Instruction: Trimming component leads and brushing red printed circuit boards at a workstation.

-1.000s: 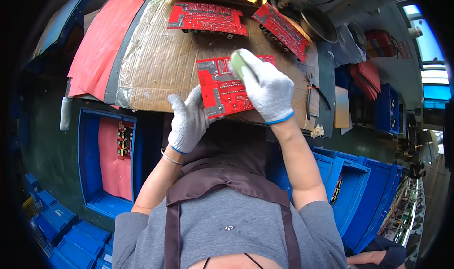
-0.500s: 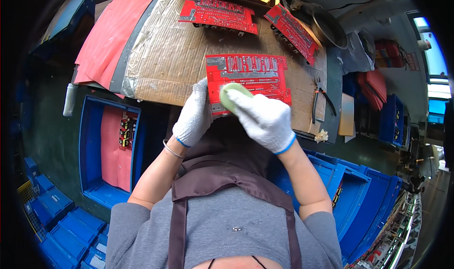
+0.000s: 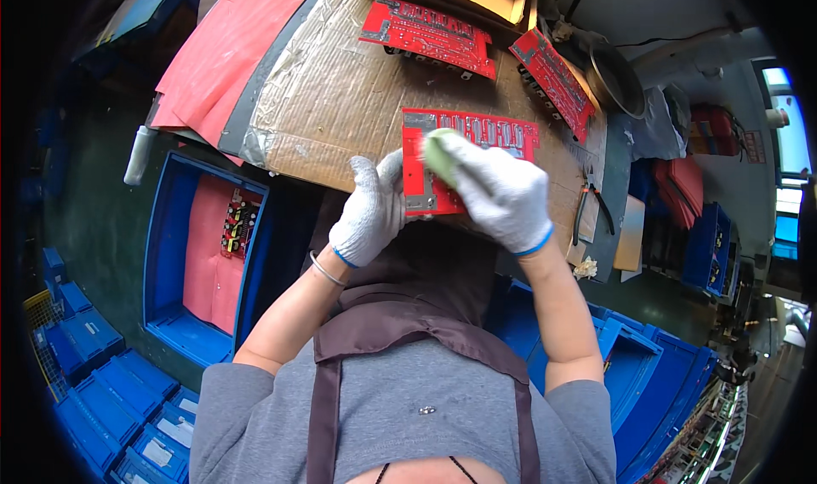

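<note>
In front of me stands a red circuit board [image 3: 414, 174], its soldered side facing up at me. My left hand [image 3: 371, 211], in a white knit glove, holds it by the left edge; the fingers pass behind the board and the thumb stands away from it. A pale green pad [image 3: 439, 155], blurred by motion, is pinched in my gloved right hand [image 3: 505, 196]. It lies against the upper left part of the board. What parts sit on the board's underside is hidden.
Two more red boards, one upper board [image 3: 430, 34] and one tilted board [image 3: 555, 82], rest on the cardboard [image 3: 315, 101]. Pliers [image 3: 591, 207] lie at the right, red sheets [image 3: 230, 54] at the left. A blue crate [image 3: 162, 229] holds another board [image 3: 241, 222].
The pad in my right hand has moved up across the board. My left thumb has lifted off the board's edge. The whole view has shifted slightly, so the bench appears further right.
</note>
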`<state>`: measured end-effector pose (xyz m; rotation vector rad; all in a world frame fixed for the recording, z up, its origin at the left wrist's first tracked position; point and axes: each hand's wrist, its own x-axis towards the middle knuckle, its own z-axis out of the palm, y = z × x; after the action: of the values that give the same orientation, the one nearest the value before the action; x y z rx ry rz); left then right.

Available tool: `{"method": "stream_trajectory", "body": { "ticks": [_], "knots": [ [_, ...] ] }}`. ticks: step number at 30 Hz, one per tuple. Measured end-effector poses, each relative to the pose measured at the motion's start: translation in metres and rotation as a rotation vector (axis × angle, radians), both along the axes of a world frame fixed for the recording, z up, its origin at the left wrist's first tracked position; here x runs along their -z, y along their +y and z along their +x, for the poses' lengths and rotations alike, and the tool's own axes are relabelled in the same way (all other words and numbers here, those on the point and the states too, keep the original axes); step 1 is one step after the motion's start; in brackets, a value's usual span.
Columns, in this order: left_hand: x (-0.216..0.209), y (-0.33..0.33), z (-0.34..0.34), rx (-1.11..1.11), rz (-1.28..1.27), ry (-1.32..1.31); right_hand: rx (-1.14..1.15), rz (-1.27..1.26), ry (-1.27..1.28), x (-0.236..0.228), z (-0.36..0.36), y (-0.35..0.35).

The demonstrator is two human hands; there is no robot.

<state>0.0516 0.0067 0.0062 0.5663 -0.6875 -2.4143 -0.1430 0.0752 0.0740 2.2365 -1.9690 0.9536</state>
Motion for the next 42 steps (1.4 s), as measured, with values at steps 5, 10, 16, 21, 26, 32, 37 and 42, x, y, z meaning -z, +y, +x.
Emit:
{"method": "stream_trajectory", "body": {
  "ticks": [5,10,16,21,26,32,37,42],
  "knots": [
    [-0.015,-0.003,0.002,-0.084,0.378,0.005,-0.032,-0.023,-0.066,-0.004,0.023,0.022],
    [-0.001,-0.010,0.006,-0.110,0.806,0.173,0.062,-0.032,0.005,-0.013,0.022,-0.036],
    [0.061,-0.009,0.010,-0.172,1.383,0.766,-0.018,0.018,0.025,-0.014,0.048,0.000],
    [0.010,-0.006,0.003,0.040,0.050,0.153,0.087,-0.051,0.147,-0.009,0.016,-0.058],
    [-0.001,-0.009,0.004,0.018,0.096,0.089,-0.172,0.091,0.152,-0.024,0.045,0.002],
    [-0.010,-0.008,0.002,0.028,0.086,0.110,-0.123,0.027,0.222,-0.027,0.016,-0.038],
    [-0.005,-0.008,0.004,-0.003,0.116,0.018,-0.316,0.068,0.273,-0.038,0.037,-0.020],
    [-0.008,-0.010,0.001,0.033,0.070,0.127,-0.008,0.017,0.166,-0.032,-0.006,-0.055]
  ]
}}
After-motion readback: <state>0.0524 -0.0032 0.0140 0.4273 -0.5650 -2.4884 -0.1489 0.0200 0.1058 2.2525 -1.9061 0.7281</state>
